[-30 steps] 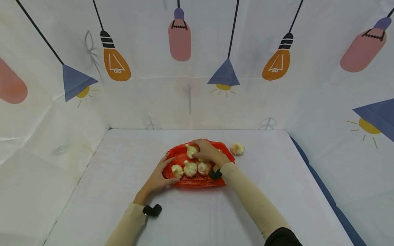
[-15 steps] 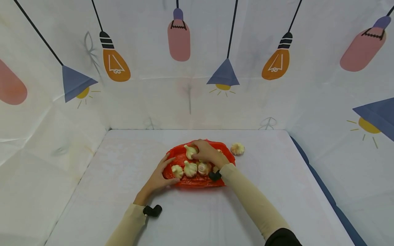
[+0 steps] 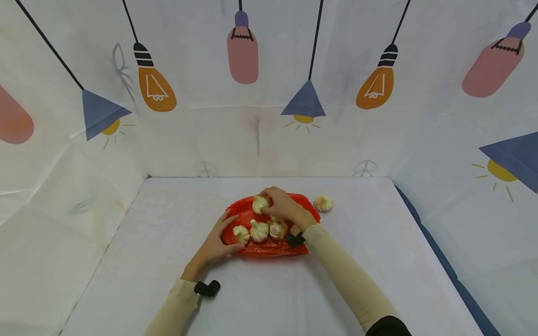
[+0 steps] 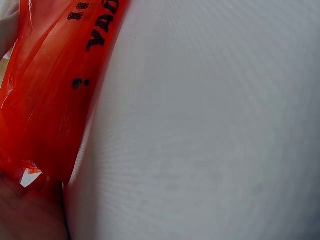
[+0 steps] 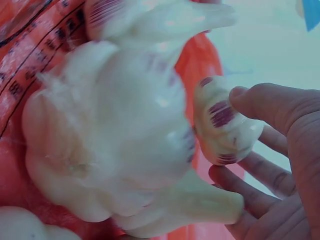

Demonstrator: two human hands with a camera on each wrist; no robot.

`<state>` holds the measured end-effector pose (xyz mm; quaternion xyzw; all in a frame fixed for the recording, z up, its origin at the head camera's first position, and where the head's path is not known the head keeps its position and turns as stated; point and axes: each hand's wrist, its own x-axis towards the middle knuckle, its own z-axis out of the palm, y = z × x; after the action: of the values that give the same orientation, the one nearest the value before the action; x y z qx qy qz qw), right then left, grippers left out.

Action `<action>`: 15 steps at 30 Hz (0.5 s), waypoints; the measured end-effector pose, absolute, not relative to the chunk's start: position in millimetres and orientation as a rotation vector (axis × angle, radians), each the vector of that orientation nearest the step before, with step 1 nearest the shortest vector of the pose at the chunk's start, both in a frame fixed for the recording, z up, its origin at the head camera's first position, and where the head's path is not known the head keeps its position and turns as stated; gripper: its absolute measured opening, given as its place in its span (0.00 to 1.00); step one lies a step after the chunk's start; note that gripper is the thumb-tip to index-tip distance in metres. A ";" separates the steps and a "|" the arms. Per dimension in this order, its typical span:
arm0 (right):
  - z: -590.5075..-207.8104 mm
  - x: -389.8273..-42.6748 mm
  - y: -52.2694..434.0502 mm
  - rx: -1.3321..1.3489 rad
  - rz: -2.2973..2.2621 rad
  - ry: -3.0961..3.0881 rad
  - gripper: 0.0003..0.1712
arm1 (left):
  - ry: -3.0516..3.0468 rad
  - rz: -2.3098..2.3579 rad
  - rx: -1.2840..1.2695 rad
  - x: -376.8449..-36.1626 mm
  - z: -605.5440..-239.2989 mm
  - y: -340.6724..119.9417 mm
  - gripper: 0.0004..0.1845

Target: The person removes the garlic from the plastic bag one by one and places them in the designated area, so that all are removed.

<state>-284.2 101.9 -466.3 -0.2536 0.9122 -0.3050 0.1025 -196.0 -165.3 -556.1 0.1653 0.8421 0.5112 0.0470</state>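
Observation:
A red plastic bag (image 3: 260,253) with black print lies spread on the table, holding several pale garlic bulbs (image 3: 259,230). At its left end my left hand (image 3: 216,242) curves round the edge, thumb at the front and fingers at the back. Between thumb and fingers, my right hand (image 3: 287,207) pinches one garlic bulb (image 5: 225,122) over the back part of the bag. Purple streaks mark this bulb in the right wrist view. My right hand and sleeve hide the bag's right part. In the left wrist view only the bag's side (image 4: 55,100) and a bit of palm show.
One loose garlic bulb (image 3: 323,203) rests on the white table (image 3: 176,210), just right of the bag. White sheets printed with lamps (image 3: 260,149) hang behind and at both sides. A dark blue strip (image 3: 441,252) runs along the table's right edge.
My right hand has risen slightly toward the back with the pinched garlic bulb. The left hand and the bag keep their place; the head view has shifted a little.

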 end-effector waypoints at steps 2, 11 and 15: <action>-464.0 -284.4 102.7 -0.763 -0.911 2.698 0.28 | 2.565 1.558 0.498 -195.7 -555.3 -165.2 0.49; -459.5 -278.4 110.6 -0.770 -1.058 2.741 0.29 | 2.560 1.563 0.503 -195.7 -555.3 -165.5 0.49; -455.0 -272.9 115.7 -0.742 -1.151 2.739 0.29 | 2.565 1.560 0.518 -196.4 -556.8 -165.8 0.48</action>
<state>-272.9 115.7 -455.0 -0.2422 0.8937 -0.3756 0.0394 -196.4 -165.8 -556.8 0.1700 0.8410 0.5115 0.0473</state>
